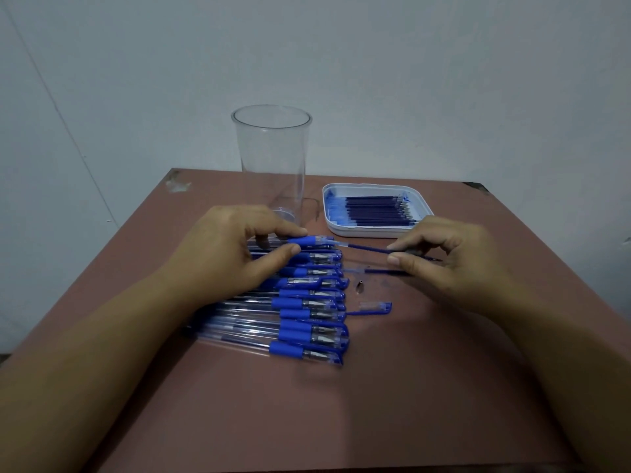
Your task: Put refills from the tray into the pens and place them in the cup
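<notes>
2 hands meet over the worktop. I see the left hand pinching a pen by its blue grip. The right hand pinches a refill whose end sits at the pen's open mouth; I cannot tell how deep. The left palm hides the upper barrels of the pen row. The tray lies beside the upright cup.

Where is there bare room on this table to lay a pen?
Bare: the table's near strip below the pen row, and the far-left corner beside the cup. Crowded: between pen row and tray: left hand, right hand pinching a refill, loose cap.
</notes>
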